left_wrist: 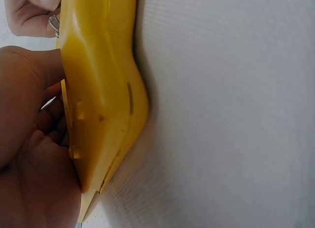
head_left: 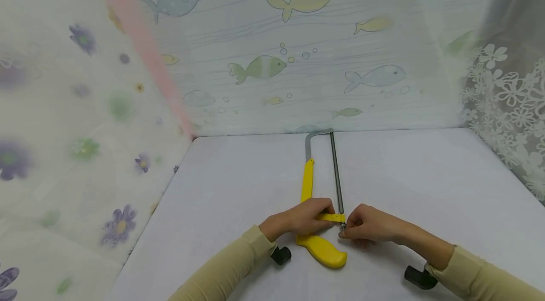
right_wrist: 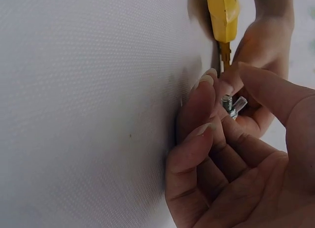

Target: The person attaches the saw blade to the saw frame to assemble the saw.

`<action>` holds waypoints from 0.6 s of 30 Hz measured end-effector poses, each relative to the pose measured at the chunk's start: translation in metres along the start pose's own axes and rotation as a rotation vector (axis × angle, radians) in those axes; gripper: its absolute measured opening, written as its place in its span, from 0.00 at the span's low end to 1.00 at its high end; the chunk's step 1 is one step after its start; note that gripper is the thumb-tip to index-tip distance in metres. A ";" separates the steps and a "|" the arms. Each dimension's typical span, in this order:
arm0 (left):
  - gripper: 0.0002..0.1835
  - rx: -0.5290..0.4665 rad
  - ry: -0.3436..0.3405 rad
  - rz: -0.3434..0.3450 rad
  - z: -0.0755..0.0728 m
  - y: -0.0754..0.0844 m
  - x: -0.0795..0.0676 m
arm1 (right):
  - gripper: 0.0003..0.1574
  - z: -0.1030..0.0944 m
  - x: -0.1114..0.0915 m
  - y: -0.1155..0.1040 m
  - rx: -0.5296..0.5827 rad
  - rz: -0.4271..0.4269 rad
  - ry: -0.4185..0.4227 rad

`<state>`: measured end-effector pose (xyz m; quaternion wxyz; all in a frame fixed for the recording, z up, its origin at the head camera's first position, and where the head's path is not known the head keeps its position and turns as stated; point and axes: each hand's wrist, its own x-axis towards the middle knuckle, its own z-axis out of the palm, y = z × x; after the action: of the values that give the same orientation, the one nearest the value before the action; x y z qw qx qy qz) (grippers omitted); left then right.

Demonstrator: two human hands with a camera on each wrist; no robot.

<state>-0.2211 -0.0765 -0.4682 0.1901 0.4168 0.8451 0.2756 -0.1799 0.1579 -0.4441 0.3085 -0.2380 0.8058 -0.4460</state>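
Observation:
A hacksaw [head_left: 325,251] with a yellow handle and frame lies on the white table, its blade [head_left: 336,171] on the right side, pointing away from me. My left hand [head_left: 308,216] grips the yellow frame near the lower blade arm; in the left wrist view the yellow handle [left_wrist: 101,95] hides part of its fingers. At the blade's near end sits a small metal wing nut [right_wrist: 239,105] on a threaded bolt. My right hand [head_left: 371,225] has its fingers curled around this wing nut, the thumb standing a little off it in the right wrist view.
The white tabletop [head_left: 238,173] extends around the saw. A fish-patterned curtain [head_left: 255,36] hangs behind it, a flowered sheet [head_left: 98,149] at left and a lace curtain [head_left: 511,88] at right. Black wrist-worn devices [head_left: 420,277] sit under both forearms.

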 end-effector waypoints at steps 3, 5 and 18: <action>0.07 -0.002 -0.002 -0.001 0.000 0.001 0.000 | 0.22 0.001 0.001 0.000 -0.002 0.008 0.007; 0.07 -0.003 -0.003 -0.003 0.000 0.001 -0.001 | 0.23 0.001 0.001 -0.001 -0.003 0.010 0.014; 0.07 0.000 -0.001 -0.009 0.001 0.001 -0.001 | 0.23 0.001 0.000 -0.002 -0.011 0.014 0.023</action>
<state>-0.2197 -0.0765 -0.4679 0.1916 0.4131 0.8469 0.2747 -0.1791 0.1561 -0.4426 0.3009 -0.2288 0.8134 -0.4421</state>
